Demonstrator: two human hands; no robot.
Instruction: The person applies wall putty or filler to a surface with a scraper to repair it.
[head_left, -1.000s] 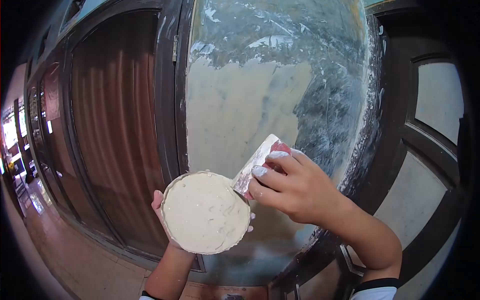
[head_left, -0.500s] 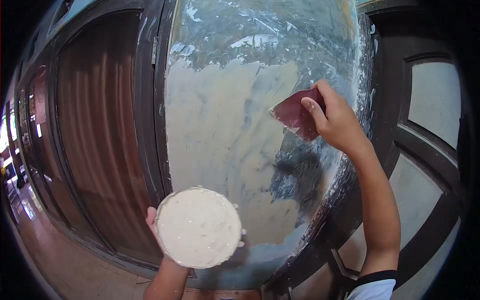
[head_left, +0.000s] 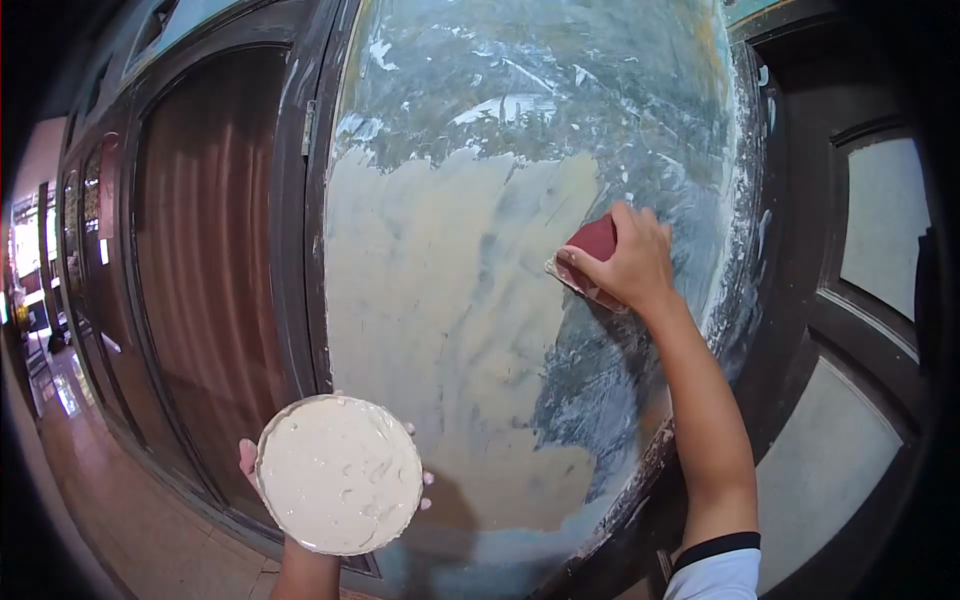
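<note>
My right hand (head_left: 632,262) grips a dark red putty spreader (head_left: 594,241), its whitish-smeared edge against the wall at the border of the coated area. Cream putty (head_left: 430,290) covers the left and middle of the blue-green wall (head_left: 640,120) in a thin, streaky layer. Below the spreader lies a bare, dark grey patch (head_left: 590,385). Low on the left, my left hand (head_left: 248,458) holds a round container of cream putty (head_left: 340,475) from beneath. Only a thumb and some putty-specked fingertips show around its rim.
Left of the wall stands a dark wooden frame (head_left: 290,200) with a hinge and a brown curtained panel (head_left: 210,230). To the right is a dark door with pale panels (head_left: 880,230). A tiled floor (head_left: 130,480) runs along the far left.
My right hand has moved down and slightly left, bringing the spreader lower and tilting it. The putty container now appears further left and lower. The camera view has shifted a little.
</note>
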